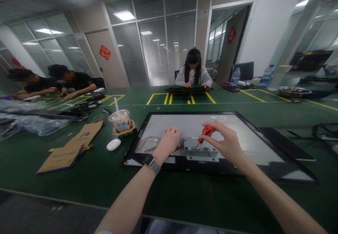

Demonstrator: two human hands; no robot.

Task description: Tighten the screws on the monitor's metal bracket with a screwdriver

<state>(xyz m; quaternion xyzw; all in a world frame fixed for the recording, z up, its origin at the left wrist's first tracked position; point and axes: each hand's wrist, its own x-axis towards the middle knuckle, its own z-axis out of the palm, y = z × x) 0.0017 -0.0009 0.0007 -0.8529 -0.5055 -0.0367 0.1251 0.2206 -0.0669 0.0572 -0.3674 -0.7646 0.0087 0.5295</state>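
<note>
A large flat display panel (232, 128) with a black frame and pale grey back lies before me on the table. My right hand (224, 139) grips an orange and black screwdriver (207, 132) between thumb and fingers. Its shaft slants down to a metal bracket (191, 145) with connector ports, fixed near the panel's front edge. Whether the tip sits on a screw is too small to tell. Just left of the bracket, my left hand (170, 140) lies flat on the panel, fingers stretched forward, holding nothing. Thin wires (146, 141) run along the panel beside it.
Left of the panel are a white mouse (113, 144), a lidded drink cup (120, 119) with a straw and a flattened paper bag (71, 146). A black flat object (285, 142) lies at the right. Across the green table (79, 188) a person (194, 72) works at another panel.
</note>
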